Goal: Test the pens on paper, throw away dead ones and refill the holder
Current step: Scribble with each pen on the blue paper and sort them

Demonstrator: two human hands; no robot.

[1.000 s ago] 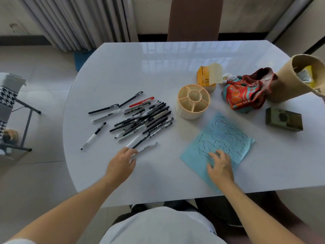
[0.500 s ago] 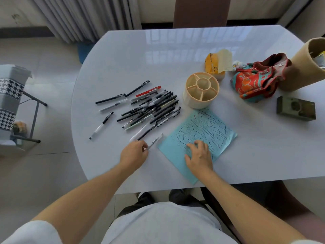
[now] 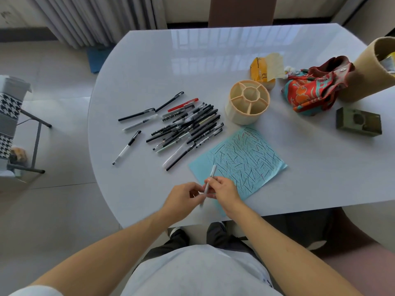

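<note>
Head view: left hand (image 3: 183,198) and right hand (image 3: 224,192) both pinch one pen (image 3: 210,178) over paper (image 3: 245,159).

On the white oval worktop (image 3: 136,67), the loose heap of black and clear pens (image 3: 183,127) lies left of the cream round compartmented plastic holder (image 3: 248,102). The light blue scribbled paper sheet (image 3: 241,159) lies in front of the holder, right of the heap's near end. Behind the holder sits a yellow packet (image 3: 259,71); right of that, a red patterned cloth pouch (image 3: 310,90), then a tan cardboard tube (image 3: 367,71). A dark green rectangular box (image 3: 358,122) lies in front of the pouch and tube.
</note>
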